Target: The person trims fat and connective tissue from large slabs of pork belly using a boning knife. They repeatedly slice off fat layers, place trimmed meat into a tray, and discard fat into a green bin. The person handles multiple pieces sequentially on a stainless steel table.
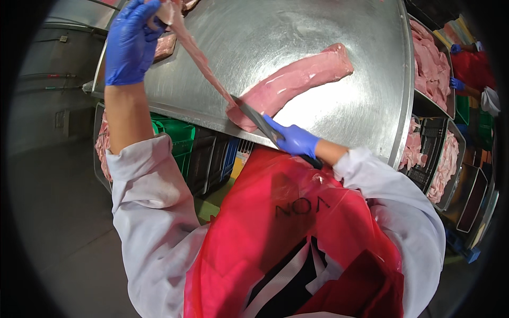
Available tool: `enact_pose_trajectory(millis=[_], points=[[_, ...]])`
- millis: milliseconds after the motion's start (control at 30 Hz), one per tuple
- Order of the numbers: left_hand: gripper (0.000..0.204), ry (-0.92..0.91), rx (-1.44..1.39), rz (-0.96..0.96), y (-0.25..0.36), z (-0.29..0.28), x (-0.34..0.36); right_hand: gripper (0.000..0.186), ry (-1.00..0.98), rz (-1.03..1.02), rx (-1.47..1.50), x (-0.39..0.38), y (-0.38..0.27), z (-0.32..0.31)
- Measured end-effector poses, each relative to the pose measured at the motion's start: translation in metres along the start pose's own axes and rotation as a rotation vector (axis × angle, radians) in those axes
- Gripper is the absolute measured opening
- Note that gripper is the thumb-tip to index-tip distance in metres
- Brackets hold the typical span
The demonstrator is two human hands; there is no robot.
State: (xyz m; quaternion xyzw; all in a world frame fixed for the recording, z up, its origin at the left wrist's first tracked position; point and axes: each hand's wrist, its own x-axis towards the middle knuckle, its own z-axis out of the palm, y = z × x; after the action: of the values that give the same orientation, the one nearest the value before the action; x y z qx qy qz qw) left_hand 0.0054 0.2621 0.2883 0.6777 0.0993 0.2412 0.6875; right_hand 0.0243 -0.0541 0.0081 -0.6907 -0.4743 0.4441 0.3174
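A long pink meat loin lies slantwise on the steel table. My right hand, in a blue glove, is closed round the handle of a knife; its blade rests at the loin's near left end. Raised at the upper left, my gloved left hand is closed on a long thin strip of meat. The strip stretches down to the loin beside the blade. More meat pieces lie on the table behind my left hand, partly hidden by it.
Right of the table stand a metal bin heaped with meat and trays of meat trimmings. Below the near edge are a green crate and dark crates. Another person with blue gloves is at the far right.
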Motion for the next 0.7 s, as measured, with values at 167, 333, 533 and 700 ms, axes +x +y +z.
enact_pose_trajectory(millis=[167,333,533,700], points=[[0.028,-0.122,0.024,0.135,0.067,0.063,-0.011,0.073,-0.059,0.132,0.122,0.076,-0.043,0.008],[0.022,-0.212,0.128,0.581,0.099,0.115,-0.014,0.079,-0.295,0.056,0.250,0.003,-0.055,0.022],[0.023,-0.535,0.465,0.370,0.087,0.264,-0.005,0.080,0.042,-0.103,0.421,0.059,-0.036,-0.012],[0.024,-1.031,-0.038,0.403,0.088,0.374,-0.022,0.081,0.595,-0.132,0.268,0.119,0.092,-0.044]])
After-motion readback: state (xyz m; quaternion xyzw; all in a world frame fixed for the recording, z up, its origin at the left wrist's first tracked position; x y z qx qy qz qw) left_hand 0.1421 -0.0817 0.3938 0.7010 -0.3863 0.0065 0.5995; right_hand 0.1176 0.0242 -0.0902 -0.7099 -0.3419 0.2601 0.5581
